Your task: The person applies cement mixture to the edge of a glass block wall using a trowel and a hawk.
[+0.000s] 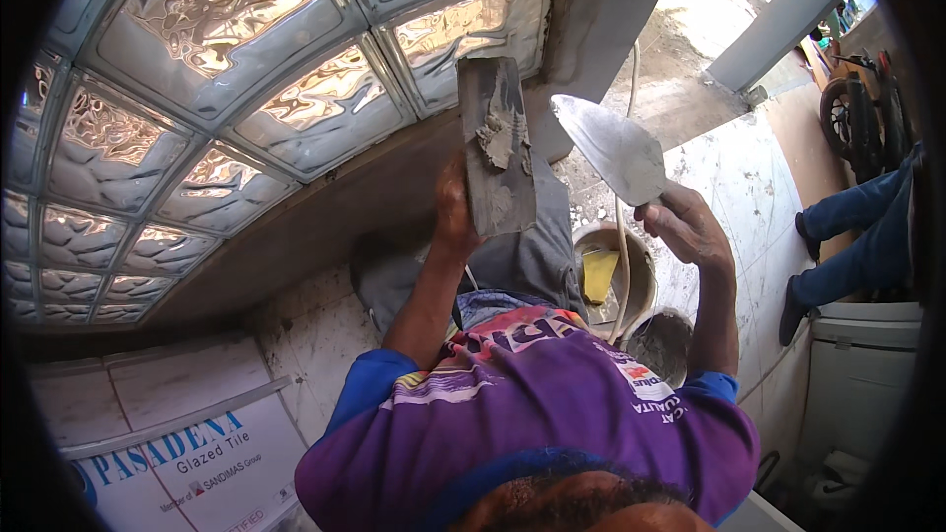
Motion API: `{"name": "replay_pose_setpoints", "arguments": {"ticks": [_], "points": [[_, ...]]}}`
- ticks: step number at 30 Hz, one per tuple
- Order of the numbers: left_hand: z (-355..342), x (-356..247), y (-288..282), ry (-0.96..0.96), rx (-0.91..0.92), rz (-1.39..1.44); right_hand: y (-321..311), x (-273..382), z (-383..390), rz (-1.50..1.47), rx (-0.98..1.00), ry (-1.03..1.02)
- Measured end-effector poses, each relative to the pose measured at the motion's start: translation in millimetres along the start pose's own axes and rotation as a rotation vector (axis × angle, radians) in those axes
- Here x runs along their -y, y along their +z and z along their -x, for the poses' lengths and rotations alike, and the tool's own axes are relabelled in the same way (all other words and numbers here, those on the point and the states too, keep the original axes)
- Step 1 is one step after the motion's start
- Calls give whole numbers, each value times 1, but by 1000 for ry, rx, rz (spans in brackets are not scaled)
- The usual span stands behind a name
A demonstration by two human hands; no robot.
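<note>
We see a bright work area: glass-block wall (197, 118) on the left, white marbled tile floor (759, 202) on the right. Left hand (455, 209) holds a flat grey rectangular mortar board (485, 182) from its left side; we read the fingers as clamped on it from behind, tips hidden. Lump of pale grey mortar (500, 141) sits on its face. Right hand (693, 229) has fingers clamped on the handle of a pale, mortar-coated pointed metal trowel (619, 156), blade up-left, near the board but apart from it. Below the trowel, we get a round mortar-stained bucket (645, 281) with a yellow piece (598, 276) inside, a pale thin hose (623, 236) across it, and a round grey container (662, 347) beside it. Far right: another person's blue-jeaned legs (855, 236).
</note>
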State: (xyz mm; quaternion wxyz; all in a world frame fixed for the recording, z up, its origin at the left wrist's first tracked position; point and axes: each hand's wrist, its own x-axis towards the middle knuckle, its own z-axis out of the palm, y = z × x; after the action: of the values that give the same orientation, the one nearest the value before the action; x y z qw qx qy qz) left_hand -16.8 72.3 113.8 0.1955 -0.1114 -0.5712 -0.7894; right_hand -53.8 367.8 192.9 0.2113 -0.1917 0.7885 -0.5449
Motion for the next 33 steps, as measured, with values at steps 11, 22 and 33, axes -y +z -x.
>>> {"name": "replay_pose_setpoints", "arguments": {"ticks": [11,22,33], "points": [[-6,-20,15,-94,-63,241,24,36,17,382,119,-23],[-2,-20,1,-166,-75,133,37,47,2,480,165,-28],[21,-18,-14,-122,24,244,69,47,-24,-120,-172,-62]]}}
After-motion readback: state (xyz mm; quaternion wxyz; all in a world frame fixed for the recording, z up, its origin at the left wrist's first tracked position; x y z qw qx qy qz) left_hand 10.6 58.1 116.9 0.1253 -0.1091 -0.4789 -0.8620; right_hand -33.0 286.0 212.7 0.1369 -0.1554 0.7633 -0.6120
